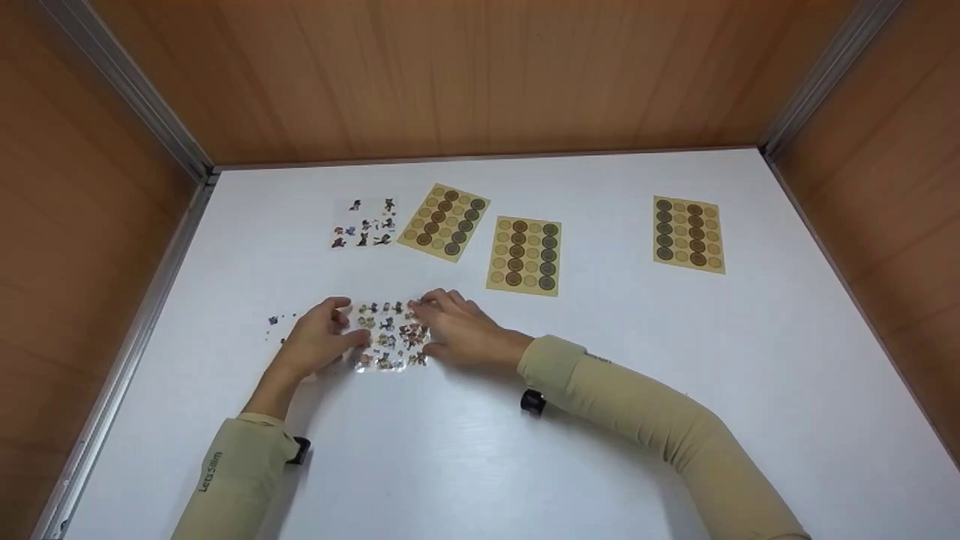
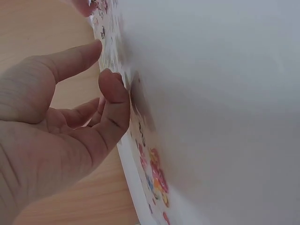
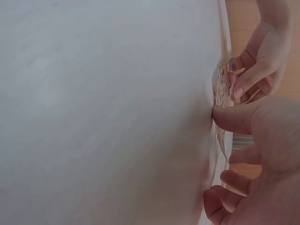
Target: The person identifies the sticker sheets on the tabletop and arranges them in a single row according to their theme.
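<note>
A clear sheet of small cartoon stickers [image 1: 386,341] is in front of me, left of the table's middle. At its right edge my right hand [image 1: 461,330] pinches it, thumb on the near side and index finger at the far corner. The right wrist view shows the sheet's edge [image 3: 222,143] bent up between thumb and index finger. My left hand [image 1: 315,341] is at the left edge, its thumb tip overlapping the sheet. In the left wrist view its thumb and loosely bent fingers stand apart with nothing between them. Colourful stickers [image 2: 158,176] lie on the table below that hand.
Behind the hands lie another clear sticker sheet [image 1: 364,225] and two tan sheets of round stickers [image 1: 444,223], [image 1: 523,256]. A third tan sheet [image 1: 688,235] lies far right. Wooden panels [image 1: 480,82] wall the white table [image 1: 600,465] at the back and sides.
</note>
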A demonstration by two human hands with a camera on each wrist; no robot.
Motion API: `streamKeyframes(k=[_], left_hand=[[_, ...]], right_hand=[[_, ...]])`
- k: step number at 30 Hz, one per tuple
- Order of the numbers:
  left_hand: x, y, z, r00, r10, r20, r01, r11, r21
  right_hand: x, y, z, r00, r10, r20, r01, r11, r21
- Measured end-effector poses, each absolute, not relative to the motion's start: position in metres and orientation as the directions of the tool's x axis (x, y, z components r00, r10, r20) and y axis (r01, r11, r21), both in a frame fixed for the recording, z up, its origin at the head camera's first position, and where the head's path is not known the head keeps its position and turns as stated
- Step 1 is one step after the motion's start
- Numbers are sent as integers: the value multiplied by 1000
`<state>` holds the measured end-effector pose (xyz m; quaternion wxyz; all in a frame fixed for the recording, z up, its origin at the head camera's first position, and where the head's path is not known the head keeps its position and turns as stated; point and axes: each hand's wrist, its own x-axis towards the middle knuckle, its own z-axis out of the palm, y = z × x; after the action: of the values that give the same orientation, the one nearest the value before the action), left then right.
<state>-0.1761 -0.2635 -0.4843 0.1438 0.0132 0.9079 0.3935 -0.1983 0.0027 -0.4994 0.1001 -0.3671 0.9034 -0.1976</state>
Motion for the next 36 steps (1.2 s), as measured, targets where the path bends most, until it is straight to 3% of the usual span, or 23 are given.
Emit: streamKeyframes(k=[6,20,36], left_hand=[[-177,-272,-483,-958,147,-247,-76,700,710],[-184,-291,-497,-915,329,-234,44,659,751],[-188,-292,-500,-912,330,-245,48,678,734]], right_hand=[[-199,2,-498,-723,-686,-85,-596,680,-427],[-199,2,-499,-696,-710,-108,-631,676,-381],[-199,3,-501,-695,-712,-105,-647,682,-342]])
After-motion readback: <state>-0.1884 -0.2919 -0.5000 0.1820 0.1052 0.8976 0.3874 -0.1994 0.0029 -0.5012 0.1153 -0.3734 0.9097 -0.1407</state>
